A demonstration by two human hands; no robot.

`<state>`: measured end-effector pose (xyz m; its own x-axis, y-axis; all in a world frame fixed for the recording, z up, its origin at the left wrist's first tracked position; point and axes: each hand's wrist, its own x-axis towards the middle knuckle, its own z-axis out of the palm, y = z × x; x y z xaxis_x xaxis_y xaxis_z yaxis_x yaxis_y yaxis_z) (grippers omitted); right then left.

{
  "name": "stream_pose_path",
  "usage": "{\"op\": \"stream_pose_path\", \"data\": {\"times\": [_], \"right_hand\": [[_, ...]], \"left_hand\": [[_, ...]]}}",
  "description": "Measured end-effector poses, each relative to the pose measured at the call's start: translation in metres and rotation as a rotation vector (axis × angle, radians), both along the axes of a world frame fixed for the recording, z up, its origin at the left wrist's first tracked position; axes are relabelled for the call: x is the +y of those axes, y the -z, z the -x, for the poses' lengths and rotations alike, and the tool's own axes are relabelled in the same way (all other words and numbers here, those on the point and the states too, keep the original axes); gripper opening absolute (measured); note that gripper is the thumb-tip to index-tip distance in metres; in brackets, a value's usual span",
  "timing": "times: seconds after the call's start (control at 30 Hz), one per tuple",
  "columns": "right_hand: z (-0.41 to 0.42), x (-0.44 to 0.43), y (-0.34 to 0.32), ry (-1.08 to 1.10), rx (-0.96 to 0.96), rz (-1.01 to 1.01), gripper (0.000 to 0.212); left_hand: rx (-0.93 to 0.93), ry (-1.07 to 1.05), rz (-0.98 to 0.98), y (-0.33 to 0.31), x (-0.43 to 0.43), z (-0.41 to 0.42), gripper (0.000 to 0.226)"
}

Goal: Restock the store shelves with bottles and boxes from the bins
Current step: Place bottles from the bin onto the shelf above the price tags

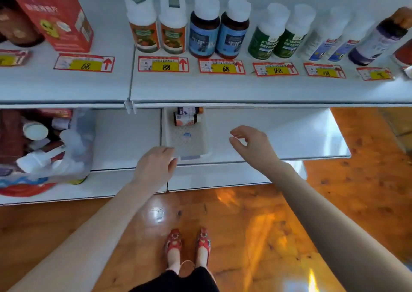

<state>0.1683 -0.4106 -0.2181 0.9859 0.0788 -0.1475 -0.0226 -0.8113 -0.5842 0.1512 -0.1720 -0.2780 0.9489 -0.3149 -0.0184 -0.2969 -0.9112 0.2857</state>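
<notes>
Left hand (155, 164): I see it at the near left corner of the white tray (189, 144), fingers curled down by the rim. I cannot tell whether they grip it.
Right hand (249, 144): hovers above the lower shelf (278, 135) just right of the tray, fingers loosely bent, holding nothing.
Tray: its long side runs away from me. Two small bottles (186, 118) lie on their sides at the far end, long axes left to right, caps seemingly to the right.
Clear bin (75, 149): same shelf, well to the left, holding a jumble of white-capped bottles and boxes.
Upper shelf (223, 88): upright bottles (231, 30) in pairs, caps up, behind price tags (163, 64); a red box (55, 17) at far left.
</notes>
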Motion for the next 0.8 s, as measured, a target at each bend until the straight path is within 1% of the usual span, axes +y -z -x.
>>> {"op": "stream_pose_path", "data": {"times": [0.03,0.07,0.17,0.23,0.33,0.4,0.5,0.6,0.73,0.8], "right_hand": [[-0.008,0.005,0.013,-0.019,0.027,0.0,0.026],[-0.016,0.01,0.027,-0.038,0.051,0.002,0.027],[-0.044,0.023,0.073,-0.109,0.082,0.064,0.03],[-0.063,0.03,0.106,-0.144,0.08,0.11,0.032],[-0.094,0.04,0.151,-0.16,0.092,0.178,0.035],[-0.115,0.046,0.174,-0.171,0.06,0.231,0.037],[-0.148,0.053,0.198,-0.159,-0.018,0.251,0.041],[-0.182,0.056,0.219,-0.143,-0.082,0.282,0.049],[-0.212,0.061,0.235,-0.129,-0.15,0.421,0.048],[-0.22,0.064,0.242,-0.116,-0.158,0.481,0.046]], "left_hand": [[0.028,-0.025,0.01,0.011,0.003,-0.003,0.015],[0.064,-0.052,0.024,0.024,0.006,-0.007,0.015],[0.096,-0.145,0.054,0.063,0.008,-0.021,0.021],[0.123,-0.168,0.033,0.092,0.006,-0.031,0.026],[0.099,-0.172,0.031,0.132,0.001,-0.047,0.038],[0.086,-0.158,-0.008,0.155,0.0,-0.055,0.046],[0.069,-0.057,-0.039,0.184,0.005,-0.066,0.045],[0.041,-0.001,-0.046,0.195,0.01,-0.066,0.041],[-0.07,0.02,-0.088,0.196,0.009,-0.064,0.035],[-0.07,0.019,-0.098,0.197,0.011,-0.065,0.045]]}}
